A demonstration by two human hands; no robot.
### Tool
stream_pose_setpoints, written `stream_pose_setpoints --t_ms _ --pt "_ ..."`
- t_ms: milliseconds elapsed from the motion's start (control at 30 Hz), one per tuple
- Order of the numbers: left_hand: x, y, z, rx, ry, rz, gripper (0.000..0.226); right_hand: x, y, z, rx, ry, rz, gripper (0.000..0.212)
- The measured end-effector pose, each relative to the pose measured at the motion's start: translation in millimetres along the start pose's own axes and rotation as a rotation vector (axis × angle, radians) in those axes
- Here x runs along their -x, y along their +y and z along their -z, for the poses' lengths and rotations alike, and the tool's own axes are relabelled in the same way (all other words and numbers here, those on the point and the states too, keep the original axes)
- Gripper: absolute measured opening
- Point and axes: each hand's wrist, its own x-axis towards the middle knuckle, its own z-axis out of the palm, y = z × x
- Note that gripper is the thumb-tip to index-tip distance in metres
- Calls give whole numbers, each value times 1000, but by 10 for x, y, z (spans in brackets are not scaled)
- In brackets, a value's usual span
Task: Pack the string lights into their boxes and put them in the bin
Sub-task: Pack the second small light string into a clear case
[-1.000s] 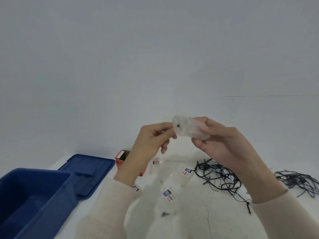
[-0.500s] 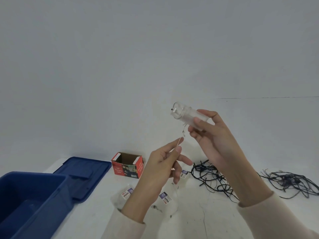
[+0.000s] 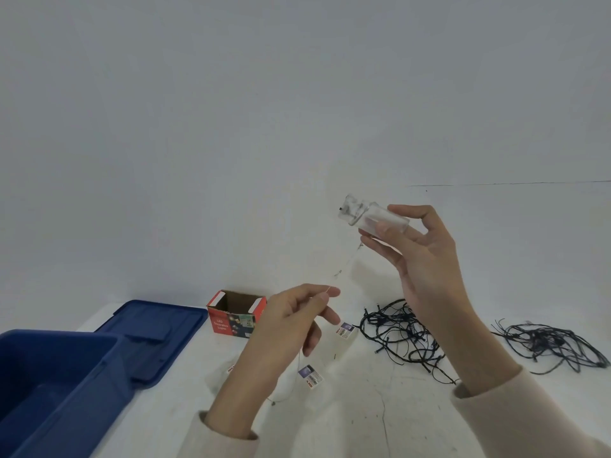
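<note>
A person's two hands are raised over a white table (image 3: 363,418). Above and to the right of an open red cardboard light box (image 3: 236,320), the right hand (image 3: 426,259) holds a clear plastic cylinder (image 3: 373,215), which looks like the battery case of a fine-wire light string. Thumb and fingers are curled round its rear end. Its long axis lies nearly level, with the capped end pointing left and slightly upward. From the cylinder's underside a thin silvery wire (image 3: 345,269) slants down and left to the left hand (image 3: 284,328), which is lower and just right of the red box. That hand pinches the wire between thumb and forefinger, the other fingers loosely spread. Below the pinch the wire trails on toward the table, too fine to follow. The wire therefore lies down-left of the cylinder, and the left hand is the nearer one to the box, so gathering the wire probably falls to it. Left of the red box lies a blue lid (image 3: 155,328), and farther left stands the open blue bin (image 3: 66,385). Right of the box is a tangle of black string lights (image 3: 400,332), with a second black tangle (image 3: 545,342) farther right. Two small labelled tags (image 3: 310,376) lie in front of the box.
</note>
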Motion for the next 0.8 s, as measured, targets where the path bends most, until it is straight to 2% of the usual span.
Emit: stream_pose_setpoints --t_ms 100,333,567,800 --pt "-22 1 8 21 13 -1 14 4 4 20 -2 34 9 20" --pt "-47 -9 55 2 -49 -15 30 -20 5 43 0 97 47 20" --pt "-67 -18 63 99 -60 -10 29 -47 19 69 -23 152 66 21" --pt "-62 3 53 89 -92 27 36 -81 83 100 108 214 147 23"
